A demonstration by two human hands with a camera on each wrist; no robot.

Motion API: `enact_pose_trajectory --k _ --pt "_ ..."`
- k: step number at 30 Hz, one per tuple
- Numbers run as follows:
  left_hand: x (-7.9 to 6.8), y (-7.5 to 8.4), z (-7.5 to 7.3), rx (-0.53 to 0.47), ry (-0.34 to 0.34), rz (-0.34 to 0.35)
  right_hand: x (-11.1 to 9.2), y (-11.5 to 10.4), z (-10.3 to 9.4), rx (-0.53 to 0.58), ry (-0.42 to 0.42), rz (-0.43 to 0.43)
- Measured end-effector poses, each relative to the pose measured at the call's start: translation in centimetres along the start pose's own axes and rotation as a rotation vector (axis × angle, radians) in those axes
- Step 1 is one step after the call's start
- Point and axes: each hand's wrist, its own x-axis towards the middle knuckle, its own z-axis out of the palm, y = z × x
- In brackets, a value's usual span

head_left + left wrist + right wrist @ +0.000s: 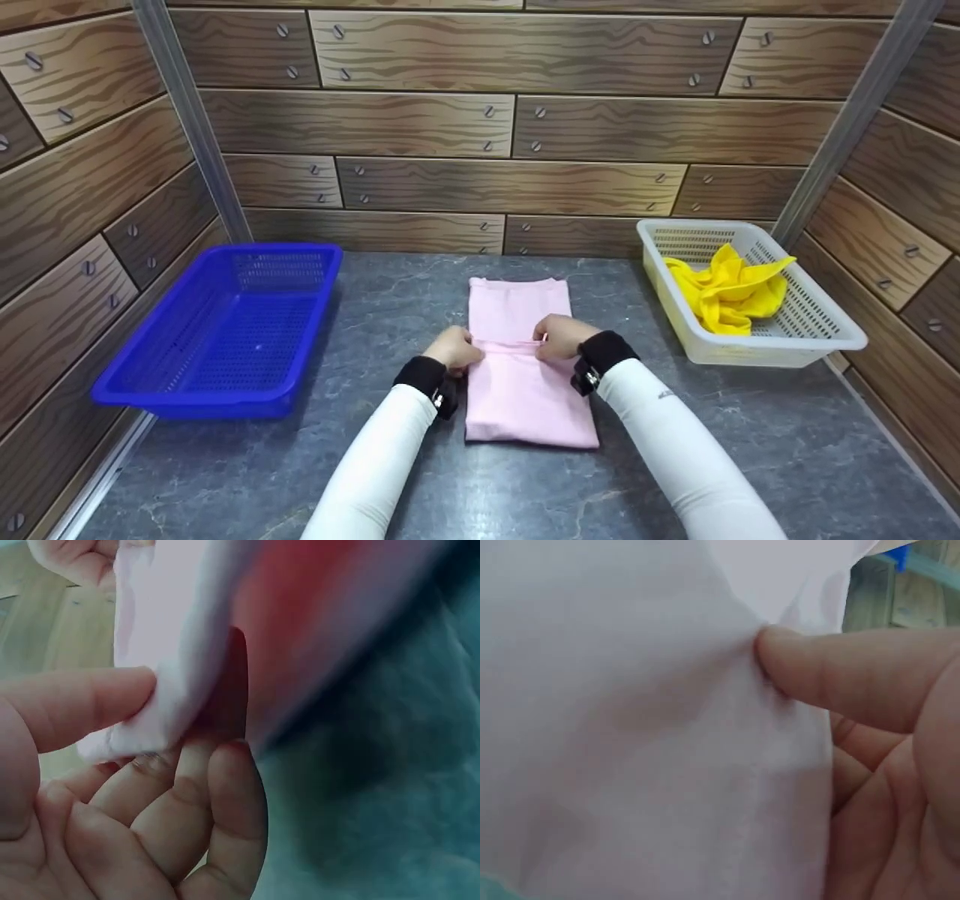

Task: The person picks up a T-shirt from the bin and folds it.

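Observation:
A pink garment point(527, 397), folded into a long narrow strip, lies lengthwise on the grey tabletop. Across its middle runs the raised edge of a folded-over layer, at which both hands work. My left hand point(452, 349) pinches the left end of that edge; in the left wrist view the thumb lies on top of the pink fabric point(172, 652) and the fingers are curled beneath it. At the opposite end, my right hand point(562, 335) pinches the same edge. The right wrist view shows its thumb pressing into the fabric point(667, 727), with the other fingers partly hidden behind it.
On the left stands a blue plastic basket point(202, 401) with nothing in it. A white basket point(787, 351) at the back right holds a crumpled yellow cloth point(724, 292). Wood-patterned walls point(510, 127) close off the back and both sides of the tabletop point(360, 330).

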Motion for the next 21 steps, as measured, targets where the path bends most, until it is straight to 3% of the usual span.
enact_pose_trajectory --k 3,6,10,12,15,18,21 --pt "0.1 -0.5 0.6 -0.018 0.035 -0.025 -0.2 1.0 1.0 0.057 0.044 0.055" --pt "-0.3 -0.9 0.8 -0.055 0.061 -0.030 -1.2 1.9 2.1 0.160 0.161 0.115" --pt "-2.2 -1.9 0.5 -0.211 -0.011 -0.062 -4.4 2.9 3.8 0.280 0.358 0.189" --pt "-3.4 -2.6 0.2 -0.310 -0.066 -0.079 -6.5 3.1 4.4 0.298 0.401 0.227" --pt "-5.2 -3.5 -0.1 -0.426 -0.135 -0.092 -9.5 3.1 5.1 0.305 0.355 0.298" --pt "-6.7 -4.1 0.0 -0.505 -0.222 -0.084 -11.7 2.8 5.3 0.376 0.200 0.361" --pt "-7.5 -4.3 0.1 -0.533 -0.331 -0.057 -13.0 2.8 5.3 0.485 0.038 0.342"
